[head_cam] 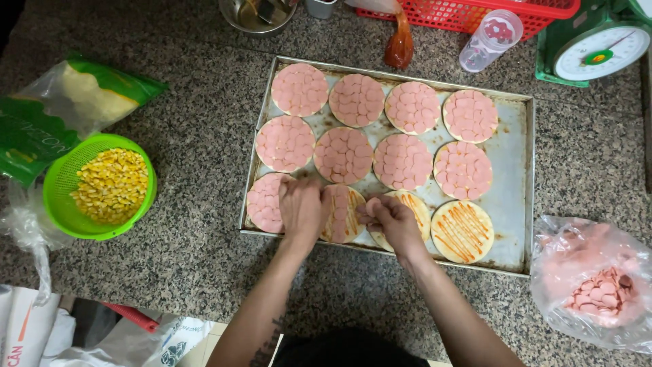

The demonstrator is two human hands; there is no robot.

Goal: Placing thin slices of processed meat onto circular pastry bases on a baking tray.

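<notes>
— While both hands work over the front row, what does the metal tray [517, 170] hold?

— Twelve round dough bases in three rows. Eight at the back are fully covered with pink sausage slices [344, 155]. In the front row, the leftmost is covered too, the half-covered base [343, 214] sits under the hands, and the plain base [463, 231] at the right shows only orange sauce stripes.

— And the hands?

— The left hand [301, 207] lies fingers-down, pressing slices onto the half-covered base. The right hand [388, 217] is curled, fingertips pinched on something small; what exactly, I cannot tell.

— Other containers?

— A green strainer [61, 180] full of yellow corn kernels [112, 185] stands on the worktop [197, 136] left of the tray, beside a green bag of grated cheese [75, 102]. Right of the tray, a clear plastic bag [591, 282] holds more sausage slices.
</notes>
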